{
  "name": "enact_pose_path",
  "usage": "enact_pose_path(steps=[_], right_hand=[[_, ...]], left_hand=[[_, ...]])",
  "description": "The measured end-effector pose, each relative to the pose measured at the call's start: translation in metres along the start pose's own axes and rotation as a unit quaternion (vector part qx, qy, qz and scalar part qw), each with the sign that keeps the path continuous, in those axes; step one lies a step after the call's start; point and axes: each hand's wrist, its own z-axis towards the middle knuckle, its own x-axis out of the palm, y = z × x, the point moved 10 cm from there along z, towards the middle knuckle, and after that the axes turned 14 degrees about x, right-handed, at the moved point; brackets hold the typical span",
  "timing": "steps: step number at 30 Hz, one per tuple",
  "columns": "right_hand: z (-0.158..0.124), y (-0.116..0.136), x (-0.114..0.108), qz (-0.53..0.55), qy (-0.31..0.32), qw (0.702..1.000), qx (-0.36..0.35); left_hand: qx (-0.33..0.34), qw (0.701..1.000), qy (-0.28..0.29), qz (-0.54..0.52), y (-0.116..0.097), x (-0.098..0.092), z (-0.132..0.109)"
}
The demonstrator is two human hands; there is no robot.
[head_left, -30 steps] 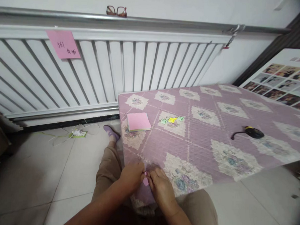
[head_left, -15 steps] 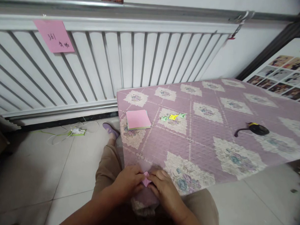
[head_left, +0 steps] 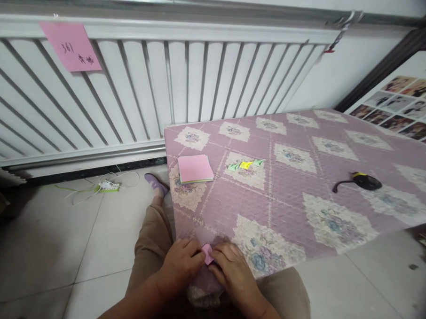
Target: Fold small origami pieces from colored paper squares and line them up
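Between my two hands, at the table's near corner, is a small folded piece of pink paper. My left hand pinches its left edge with thumb and fingers. From the other side, the thumb and fingers of my right hand close on its right edge. Part of the paper is hidden under the fingertips. Farther up the cloth lies a stack of square paper, pink on top with other colours below. To its right sit small folded paper pieces, a yellow one between two green ones.
A purple flowered tablecloth covers the table. A black object with a curved stem lies on the right. Behind stands a white radiator with a pink note. A power strip with cables is on the floor at left.
My fingers have shifted slightly on the pink paper, which now sits at a different tilt. The view has moved a little; the stack and the small folded pieces stay in place.
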Motion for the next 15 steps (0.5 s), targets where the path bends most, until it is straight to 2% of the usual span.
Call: enact_pose_path(steps=[6,15], right_hand=[[0.0005,0.0076,0.0002,-0.026,0.008,1.000,0.017],[-0.0012,0.0053,0.0008,-0.019,-0.010,0.999,0.025]], left_hand=[[-0.003,1.000,-0.023,-0.010,-0.0005,-0.0012,-0.0022],[-0.009,0.998,-0.037,-0.041,0.0012,-0.0060,0.0011]])
